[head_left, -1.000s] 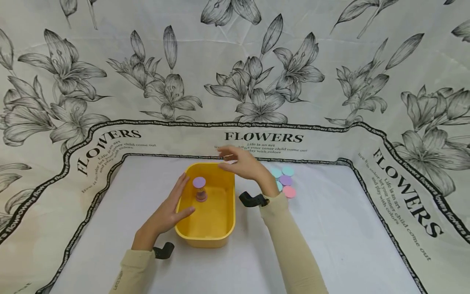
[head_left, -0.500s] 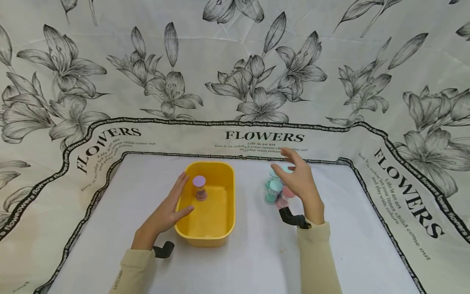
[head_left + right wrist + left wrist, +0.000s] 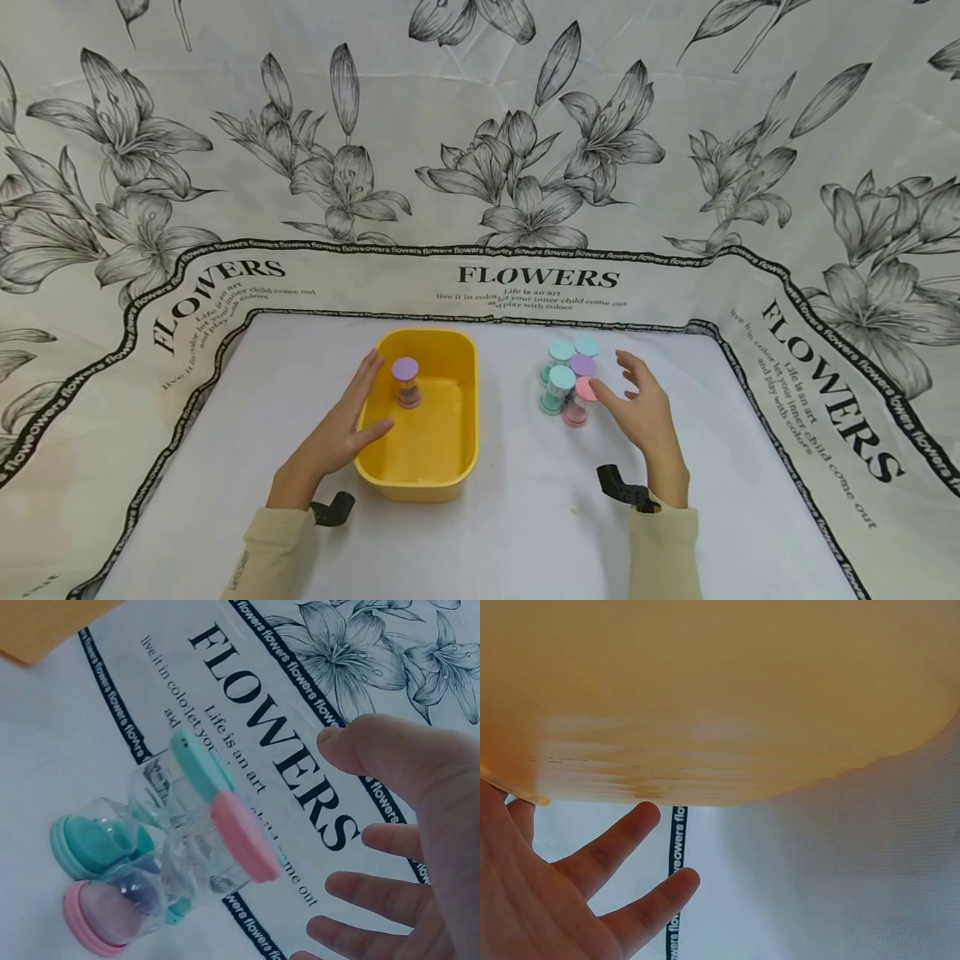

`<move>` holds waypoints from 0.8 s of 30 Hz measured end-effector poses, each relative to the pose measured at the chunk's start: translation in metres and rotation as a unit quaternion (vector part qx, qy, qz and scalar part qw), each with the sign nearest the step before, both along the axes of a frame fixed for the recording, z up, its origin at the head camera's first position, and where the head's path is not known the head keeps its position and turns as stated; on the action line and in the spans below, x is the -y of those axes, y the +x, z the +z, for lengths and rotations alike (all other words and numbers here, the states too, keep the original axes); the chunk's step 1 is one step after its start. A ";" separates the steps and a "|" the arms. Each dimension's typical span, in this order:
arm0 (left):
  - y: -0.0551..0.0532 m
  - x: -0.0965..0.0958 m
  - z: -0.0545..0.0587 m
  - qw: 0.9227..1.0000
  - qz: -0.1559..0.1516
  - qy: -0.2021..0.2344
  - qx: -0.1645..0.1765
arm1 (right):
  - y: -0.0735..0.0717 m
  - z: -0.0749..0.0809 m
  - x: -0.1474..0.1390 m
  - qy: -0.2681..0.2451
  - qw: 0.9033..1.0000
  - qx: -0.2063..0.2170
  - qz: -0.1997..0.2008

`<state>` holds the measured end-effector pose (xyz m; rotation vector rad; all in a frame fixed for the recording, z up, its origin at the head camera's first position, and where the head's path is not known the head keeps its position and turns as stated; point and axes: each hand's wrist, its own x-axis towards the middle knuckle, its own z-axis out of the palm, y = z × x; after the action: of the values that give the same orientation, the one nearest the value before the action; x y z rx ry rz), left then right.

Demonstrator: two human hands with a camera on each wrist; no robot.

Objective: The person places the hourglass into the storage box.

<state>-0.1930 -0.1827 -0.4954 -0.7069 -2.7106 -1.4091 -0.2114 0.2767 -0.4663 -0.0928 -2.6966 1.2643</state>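
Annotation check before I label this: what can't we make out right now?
Clustered purple-capped hourglass: head view, body mostly hidden behind the pink-capped hourglass and front teal-capped hourglass.
Yellow bin: left wrist view, inside hidden by its outer wall.
Right hand: right wrist view, lowest finger mostly cut off by the bottom edge.
Left sleeve: head view, lettering too small.

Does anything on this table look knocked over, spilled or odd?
Nothing looks spilled or toppled: the clear purple-capped hourglass stands upright in the yellow plastic bin, the teal-, purple- and pink-capped hourglasses upright on the white cloth. Only a faint speck, too small to identify, looks odd against that plain cloth.
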 end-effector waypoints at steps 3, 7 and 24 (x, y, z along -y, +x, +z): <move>0.000 0.000 0.000 1.000 0.001 0.000 0.001 | 0.001 -0.014 -0.002 -0.007 1.000 0.025 0.004; 0.000 0.000 0.000 1.000 0.002 -0.002 0.004 | 0.001 -0.026 -0.001 -0.009 0.999 0.049 0.009; -0.001 0.000 -0.002 1.000 0.003 -0.007 0.002 | 0.004 -0.040 0.006 -0.023 0.997 0.068 -0.002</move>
<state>-0.1939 -0.1831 -0.4974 -0.6969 -2.7263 -1.3925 -0.2077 0.2711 -0.5064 -0.1964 -2.7777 1.3668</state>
